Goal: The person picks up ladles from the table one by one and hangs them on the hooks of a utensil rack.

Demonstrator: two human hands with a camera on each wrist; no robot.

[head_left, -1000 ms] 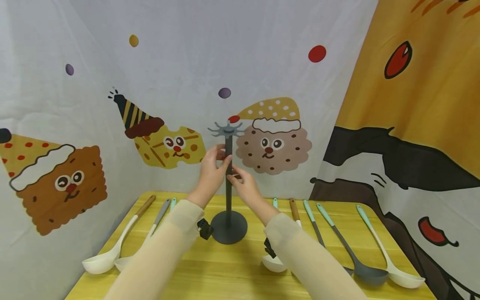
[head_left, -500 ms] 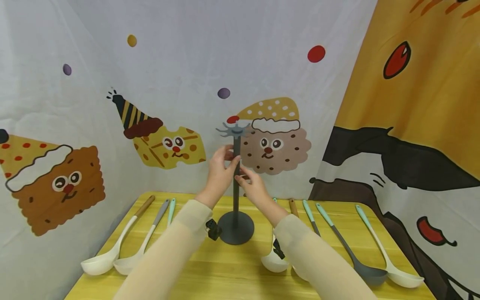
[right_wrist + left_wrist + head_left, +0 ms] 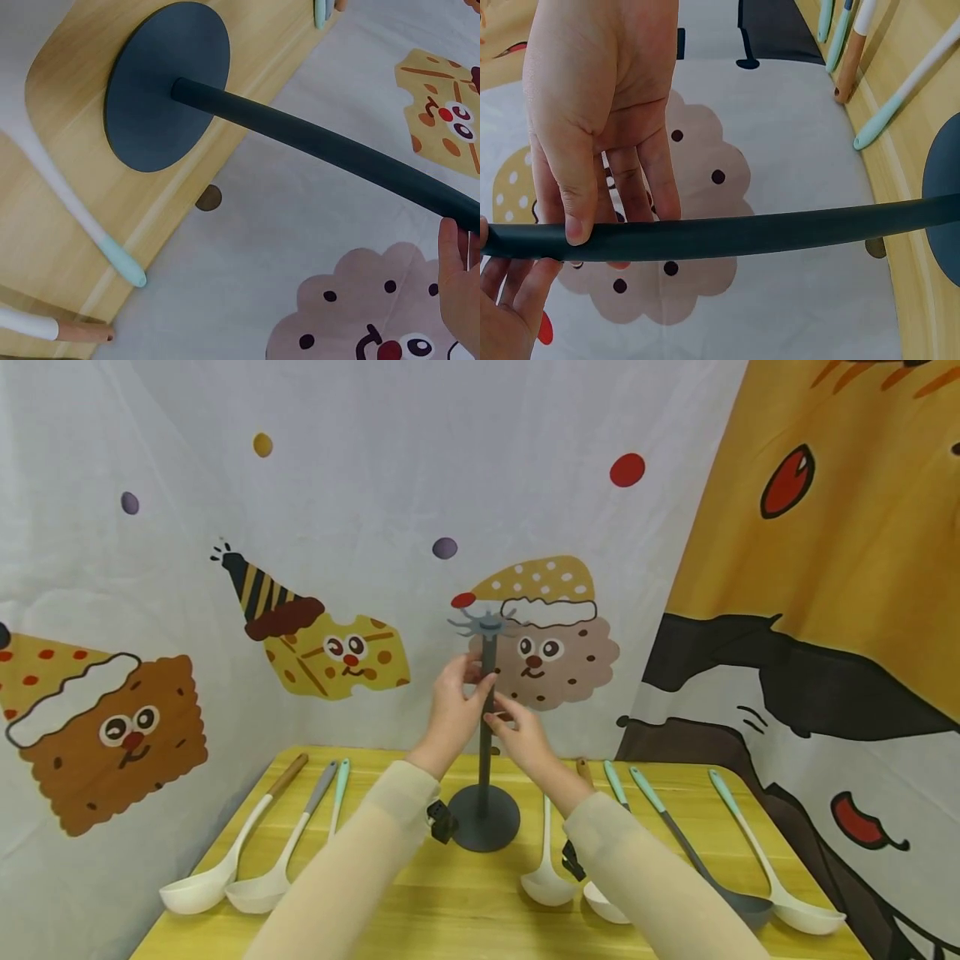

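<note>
A dark grey utensil stand (image 3: pixel 485 768) stands upright on the table, with a round base and a ring of light grey hooks (image 3: pixel 487 624) at its top. My left hand (image 3: pixel 455 706) grips the upper pole just under the hooks, thumb against the near side. Lower down, my right hand (image 3: pixel 525 735) pinches the same pole between thumb and fingers. Both hands meet the pole in the left wrist view, where my right hand (image 3: pixel 604 112) reaches from above and my left hand (image 3: pixel 514 315) from the lower left. No ladle hangs on the hooks.
Ladles lie along both sides of the yellow wooden table (image 3: pixel 442 914). At left are a white ladle (image 3: pixel 197 892) with a brown handle and another white ladle (image 3: pixel 258 893). Several lie at right, including a dark grey ladle (image 3: pixel 738 906). A printed cloth (image 3: pixel 360 468) hangs behind.
The stand has shifted to the right across the table, with both hands keeping their hold on the pole. More of the ladles at left now shows; the ladles themselves have stayed put.
</note>
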